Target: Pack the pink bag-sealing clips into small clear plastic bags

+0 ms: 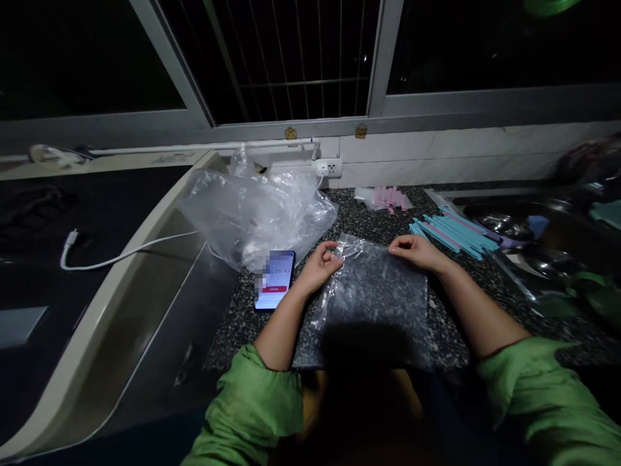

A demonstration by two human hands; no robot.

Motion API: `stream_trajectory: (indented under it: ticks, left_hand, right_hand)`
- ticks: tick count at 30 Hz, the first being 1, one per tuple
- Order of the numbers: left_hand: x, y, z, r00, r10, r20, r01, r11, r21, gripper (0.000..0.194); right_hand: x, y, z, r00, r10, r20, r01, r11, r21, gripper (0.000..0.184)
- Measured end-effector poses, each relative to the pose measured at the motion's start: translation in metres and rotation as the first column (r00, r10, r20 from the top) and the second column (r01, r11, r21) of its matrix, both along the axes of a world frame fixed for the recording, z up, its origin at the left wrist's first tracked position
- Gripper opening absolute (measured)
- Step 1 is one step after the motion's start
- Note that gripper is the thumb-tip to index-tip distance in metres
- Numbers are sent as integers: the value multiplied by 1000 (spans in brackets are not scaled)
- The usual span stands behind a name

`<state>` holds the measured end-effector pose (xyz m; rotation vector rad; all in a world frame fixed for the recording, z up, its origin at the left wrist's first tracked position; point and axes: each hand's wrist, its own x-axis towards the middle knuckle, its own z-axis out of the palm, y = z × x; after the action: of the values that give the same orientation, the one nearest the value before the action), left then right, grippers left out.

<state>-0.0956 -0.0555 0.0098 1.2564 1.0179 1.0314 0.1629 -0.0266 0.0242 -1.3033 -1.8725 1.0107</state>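
A clear plastic bag lies flat on the dark speckled counter in front of me, its lower edge reaching the counter's front. At its upper left corner, my left hand pinches the film between thumb and fingers. My right hand has its fingertips pressed together on the bag's top edge, toward the right corner. A smartphone with a lit screen rests just left of my left hand. Beyond my right hand is a pile of flat blue and pink strips.
A heap of crumpled clear plastic fills the back left. Short pink pieces lie near the wall. A wall socket holds a charger. At right is a sink with metal bowls; at left, a beige-edged appliance with a white cable.
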Motion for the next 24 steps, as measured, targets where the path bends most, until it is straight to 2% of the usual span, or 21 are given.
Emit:
stream_trajectory:
  ticks: [2,4,7,11,13,15,17,19,21,24]
  left_hand:
    - [-2,0,-1,998,-34,-58,30,997,-77,39]
    - [-3,0,-2,987,-88,-137,72,991,-117,26]
    - [-4,2,-3,968,-92,-234,76,994,-73,20]
    - [-5,6,-4,974,74,-213,-60,996,69,17]
    - [-7,8,-3,970,168,-177,-150,983,108,15]
    - [-9,9,-2,961,238,-140,-220,967,131,14]
    - [-10,10,-2,955,278,-105,-261,954,149,14]
    - [-11,11,-2,950,303,-75,-289,945,154,15]
    - [-12,13,-3,944,325,-49,-315,936,155,15]
    - [-13,14,-6,939,343,-27,-334,927,170,15]
  right_hand:
    - [3,2,-1,999,-38,-2,38,999,11,39]
    - [4,3,-1,998,-56,6,56,998,12,38]
    - [4,2,-2,998,-65,15,64,998,23,37]
    - [8,4,-4,994,-101,50,99,994,50,35]
    - [14,8,-5,979,-198,36,193,975,107,35]
    - [21,12,-7,940,-337,-48,340,927,159,38]
    - [27,14,-9,899,-417,-133,433,892,130,41]
    - [29,12,-10,906,-396,-150,406,913,37,44]
    - [27,9,-12,942,-312,-122,308,950,-56,45]
    - [20,3,-14,968,-224,-111,210,970,-126,46]
